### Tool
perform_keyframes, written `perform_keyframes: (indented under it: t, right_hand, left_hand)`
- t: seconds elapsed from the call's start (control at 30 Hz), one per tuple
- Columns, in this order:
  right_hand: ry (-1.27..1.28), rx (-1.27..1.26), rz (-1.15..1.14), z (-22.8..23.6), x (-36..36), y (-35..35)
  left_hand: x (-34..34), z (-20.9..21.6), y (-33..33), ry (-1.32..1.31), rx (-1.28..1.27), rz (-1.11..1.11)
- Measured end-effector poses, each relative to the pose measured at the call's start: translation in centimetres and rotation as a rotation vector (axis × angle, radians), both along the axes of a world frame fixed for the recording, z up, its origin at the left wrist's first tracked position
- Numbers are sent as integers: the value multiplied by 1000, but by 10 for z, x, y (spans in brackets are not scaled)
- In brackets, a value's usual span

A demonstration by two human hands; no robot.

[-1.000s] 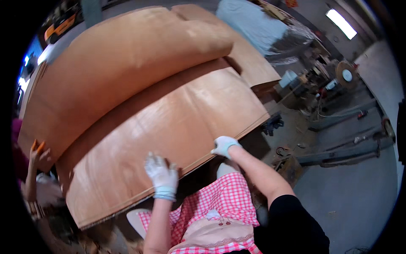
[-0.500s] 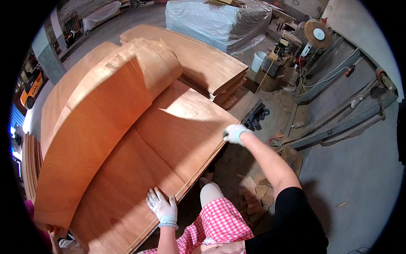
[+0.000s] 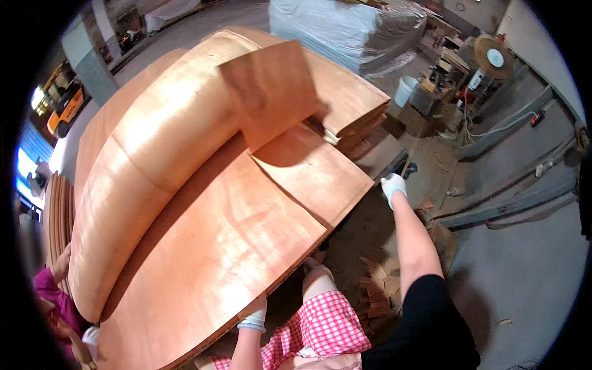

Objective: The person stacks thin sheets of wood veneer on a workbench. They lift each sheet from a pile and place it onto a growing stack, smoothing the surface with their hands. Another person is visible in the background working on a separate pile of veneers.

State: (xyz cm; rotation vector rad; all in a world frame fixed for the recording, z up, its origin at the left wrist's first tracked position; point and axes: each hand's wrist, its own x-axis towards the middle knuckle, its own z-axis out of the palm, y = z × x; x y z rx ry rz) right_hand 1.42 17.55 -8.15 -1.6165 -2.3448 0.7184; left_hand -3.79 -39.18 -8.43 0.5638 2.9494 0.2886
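A large thin wood veneer sheet (image 3: 203, 246) lies over the stack in front of me, its near edge toward my body. Behind it, another veneer sheet (image 3: 154, 154) bulges up in a big curl, with a square flap (image 3: 271, 92) standing at its far right end. My left hand (image 3: 254, 313), in a white glove, is at the near edge; the sheet covers its fingers. Past the stack's right corner, my gloved right hand (image 3: 393, 187) is closed, with a thin yellowish strip (image 3: 406, 165) showing just above it.
A co-worker's hand (image 3: 60, 265) and magenta sleeve (image 3: 52, 296) are beside the curl at the left. More veneer (image 3: 357, 98) is stacked beyond. Wood scraps (image 3: 379, 287) litter the floor by my legs. A white bucket (image 3: 405, 90) and a round fan (image 3: 492, 58) stand at the far right.
The raised sheet has rolled away from me into a curl, and a sheet now covers my left hand's fingers. My right hand has moved right, off the edge; the strip along that edge is gone.
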Motion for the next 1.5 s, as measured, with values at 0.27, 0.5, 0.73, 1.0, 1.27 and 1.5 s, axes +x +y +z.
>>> perform_keyframes:
  t: [0.27,0.5,0.73,1.0,1.27,1.5]
  right_hand:
    - [440,-78,109,27,64,-91]
    - [498,-175,631,86,73,-278]
    - [526,-548,1059,103,73,-379]
    - [393,-823,760,98,-21,-320]
    - [240,-927,613,131,-80,-256]
    - [132,-811,930,133,-53,-287]
  left_hand:
    - [65,70,30,84,639,-511]
    - [73,94,46,-154,793,-179]
    - [70,94,39,3,780,-302]
    - [-9,90,71,-180,913,-63]
    - [-97,75,90,-603,1188,115]
    - [-61,86,102,-1461,1541,574]
